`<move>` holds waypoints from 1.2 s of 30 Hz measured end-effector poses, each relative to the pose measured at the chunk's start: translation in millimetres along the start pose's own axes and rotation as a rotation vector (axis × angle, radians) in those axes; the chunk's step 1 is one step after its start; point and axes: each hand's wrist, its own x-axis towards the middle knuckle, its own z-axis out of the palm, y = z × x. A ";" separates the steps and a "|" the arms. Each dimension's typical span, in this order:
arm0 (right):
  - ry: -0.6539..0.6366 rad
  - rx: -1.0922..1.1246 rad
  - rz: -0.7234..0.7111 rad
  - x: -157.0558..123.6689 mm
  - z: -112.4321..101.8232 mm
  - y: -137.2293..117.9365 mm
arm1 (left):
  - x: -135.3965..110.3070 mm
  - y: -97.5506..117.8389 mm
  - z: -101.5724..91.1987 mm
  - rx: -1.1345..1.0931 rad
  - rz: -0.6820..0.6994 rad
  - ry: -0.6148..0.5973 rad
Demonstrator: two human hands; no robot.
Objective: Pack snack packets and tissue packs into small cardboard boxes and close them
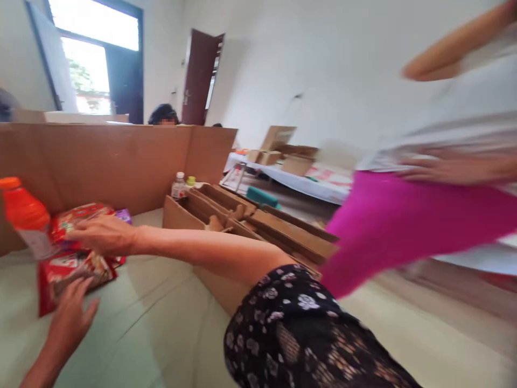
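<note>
Snack packets (pixel 76 214), seemingly under right hand (pixel 103 235)

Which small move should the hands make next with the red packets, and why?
Probably close the right hand on the upper packet: it rests open on it, not yet gripping. The left hand, open too, touches the lower packet and could steady it.

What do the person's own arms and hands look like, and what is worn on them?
The left hand and the right hand are bare: no gloves, and no ring, watch or bracelet shows. The right arm wears a short black sleeve with small white flowers; its forearm is uncovered. No sleeve shows on the left forearm.
</note>
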 end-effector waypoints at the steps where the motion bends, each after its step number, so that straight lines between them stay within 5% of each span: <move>1: 0.039 -0.014 -0.007 -6.3 0.3 3.5 | 5.8 -13.3 4.1 -0.005 -0.002 -0.006; 4: 0.101 0.021 0.153 -63.8 -3.5 21.4 | 14.1 -43.8 19.4 0.002 -0.023 -0.040; 8: 0.063 0.056 0.864 -206.8 -23.2 63.1 | 20.5 -49.3 31.3 -0.006 0.041 -0.012; 11: 0.035 -0.004 1.209 -318.0 -30.8 95.2 | 43.5 -10.3 28.3 0.022 0.152 0.002; 15: -0.058 0.024 1.460 -413.1 -9.3 111.4 | 93.3 96.0 22.6 0.044 0.383 -0.023; 19: -0.061 0.105 1.437 -439.0 22.0 99.0 | 137.6 230.0 33.7 -0.053 0.679 0.006; 22: -0.029 0.163 1.349 -438.2 32.1 82.8 | 162.9 323.9 60.6 0.000 0.830 -0.241; 25: -0.025 0.216 1.291 -440.0 30.5 73.1 | 184.4 393.9 101.8 0.059 0.931 -0.403; 30: -0.129 0.262 1.301 -455.9 26.9 96.5 | 207.5 441.0 159.8 0.194 0.984 -0.666; 36: -0.434 0.341 1.331 -453.6 61.7 149.2 | 207.8 439.1 166.9 0.287 0.950 -0.745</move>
